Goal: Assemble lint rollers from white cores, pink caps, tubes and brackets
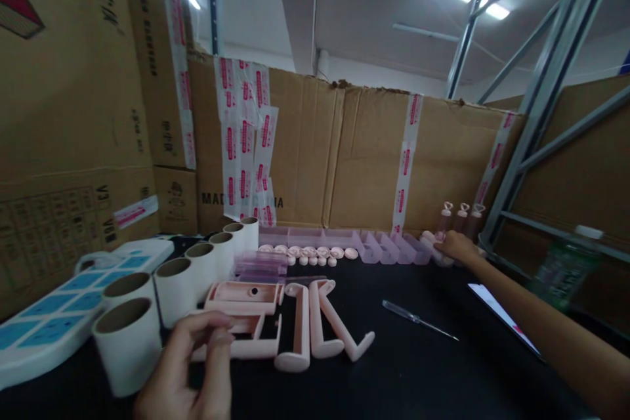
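Pink frame (256,348) lies crosswise, rightward of nearer left hand (170,359), half-curled, hold unclear. Right hand (459,248) well apart, grip hidden.

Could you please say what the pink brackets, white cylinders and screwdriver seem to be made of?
Pink brackets: probably plastic, smooth and satin, with even colour and rounded ends.
White cylinders: likely cardboard cores, matte white outside, since brown inner walls show.
Screwdriver: translucent handle, likely plastic; bright, thin shaft, probably metal.
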Demonstrator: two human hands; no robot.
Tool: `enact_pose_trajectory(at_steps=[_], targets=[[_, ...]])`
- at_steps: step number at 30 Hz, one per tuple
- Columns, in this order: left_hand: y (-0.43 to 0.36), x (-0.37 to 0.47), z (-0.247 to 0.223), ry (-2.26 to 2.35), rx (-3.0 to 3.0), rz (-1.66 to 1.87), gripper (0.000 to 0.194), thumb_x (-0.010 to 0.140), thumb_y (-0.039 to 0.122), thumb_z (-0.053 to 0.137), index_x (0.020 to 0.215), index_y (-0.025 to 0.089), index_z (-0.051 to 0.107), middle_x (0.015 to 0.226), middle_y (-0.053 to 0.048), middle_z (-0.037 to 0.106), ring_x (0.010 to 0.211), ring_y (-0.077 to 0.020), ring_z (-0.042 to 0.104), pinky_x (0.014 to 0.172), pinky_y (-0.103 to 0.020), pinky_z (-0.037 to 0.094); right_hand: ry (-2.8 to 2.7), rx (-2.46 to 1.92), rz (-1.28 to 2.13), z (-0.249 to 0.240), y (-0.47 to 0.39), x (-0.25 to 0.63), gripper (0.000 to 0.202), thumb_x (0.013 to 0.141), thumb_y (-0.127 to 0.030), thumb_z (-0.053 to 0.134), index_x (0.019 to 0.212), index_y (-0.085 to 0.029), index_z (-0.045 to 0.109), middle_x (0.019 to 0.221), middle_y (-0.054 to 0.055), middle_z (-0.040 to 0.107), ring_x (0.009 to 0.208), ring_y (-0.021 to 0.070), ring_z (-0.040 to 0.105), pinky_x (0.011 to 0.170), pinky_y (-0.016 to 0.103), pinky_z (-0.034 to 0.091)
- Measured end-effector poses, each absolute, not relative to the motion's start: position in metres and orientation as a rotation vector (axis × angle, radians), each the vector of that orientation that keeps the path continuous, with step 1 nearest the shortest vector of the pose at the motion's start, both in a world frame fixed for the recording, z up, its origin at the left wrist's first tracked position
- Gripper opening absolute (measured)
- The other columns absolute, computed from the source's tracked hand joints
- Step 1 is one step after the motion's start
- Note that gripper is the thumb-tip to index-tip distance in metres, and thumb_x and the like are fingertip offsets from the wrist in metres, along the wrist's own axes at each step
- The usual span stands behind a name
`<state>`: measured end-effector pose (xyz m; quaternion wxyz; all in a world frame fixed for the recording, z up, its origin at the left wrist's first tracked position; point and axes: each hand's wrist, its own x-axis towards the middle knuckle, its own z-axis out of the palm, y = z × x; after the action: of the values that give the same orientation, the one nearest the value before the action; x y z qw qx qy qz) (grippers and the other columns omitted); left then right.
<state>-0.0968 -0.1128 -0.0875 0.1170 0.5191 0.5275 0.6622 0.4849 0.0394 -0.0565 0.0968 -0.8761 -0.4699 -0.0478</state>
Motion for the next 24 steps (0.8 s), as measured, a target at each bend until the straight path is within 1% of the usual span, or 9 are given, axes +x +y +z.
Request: enact_pose_trajectory(at_steps=[5, 10, 19, 24], targets=[[-0.114, -0.092, -0.085, 1.512, 1.536, 1.981, 0.025, 0.094, 0.050, 0.065, 0.097, 0.026, 0.067, 0.098, -0.003, 0.073, 0.093, -0.0266, 0.071, 0.082, -0.034, 0.054, -1.434, -2.607, -0.183, -0.057, 0.036, 0.488, 0.035, 0.103, -0.039, 0.069, 0.130, -0.017, 0.066, 0.129, 0.011, 0.068, 0.109, 0.0254, 0.070, 0.092, 0.045, 0.061], [-0.114, -0.093, -0.085, 1.547, 1.527, 1.924, 0.025, 0.095, 0.051, 0.063, 0.099, 0.026, 0.066, 0.101, -0.003, 0.074, 0.096, -0.0259, 0.071, 0.085, -0.034, 0.053, -1.475, -2.607, -0.213, -0.056, 0.038, 0.488, 0.036, 0.103, -0.039, 0.068, 0.131, -0.017, 0.065, 0.130, 0.011, 0.068, 0.110, 0.0256, 0.070, 0.093, 0.047, 0.061], [-0.116, -0.092, -0.082, 1.565, 1.561, 1.892, 0.023, 0.096, 0.049, 0.061, 0.100, 0.026, 0.066, 0.099, -0.002, 0.073, 0.092, -0.0248, 0.072, 0.084, -0.035, 0.052, -1.500, -2.624, -0.192, -0.050, 0.032, 0.477, 0.035, 0.103, -0.038, 0.068, 0.131, -0.017, 0.065, 0.131, 0.011, 0.067, 0.112, 0.0261, 0.069, 0.095, 0.048, 0.060], [-0.117, -0.094, -0.084, 1.561, 1.527, 1.878, 0.022, 0.095, 0.049, 0.062, 0.100, 0.028, 0.066, 0.098, 0.000, 0.072, 0.092, -0.0231, 0.072, 0.085, -0.034, 0.052, -1.411, -2.564, -0.200, -0.031, 0.009, 0.457, 0.034, 0.103, -0.038, 0.069, 0.128, -0.017, 0.066, 0.129, 0.011, 0.068, 0.110, 0.0256, 0.070, 0.094, 0.047, 0.060]])
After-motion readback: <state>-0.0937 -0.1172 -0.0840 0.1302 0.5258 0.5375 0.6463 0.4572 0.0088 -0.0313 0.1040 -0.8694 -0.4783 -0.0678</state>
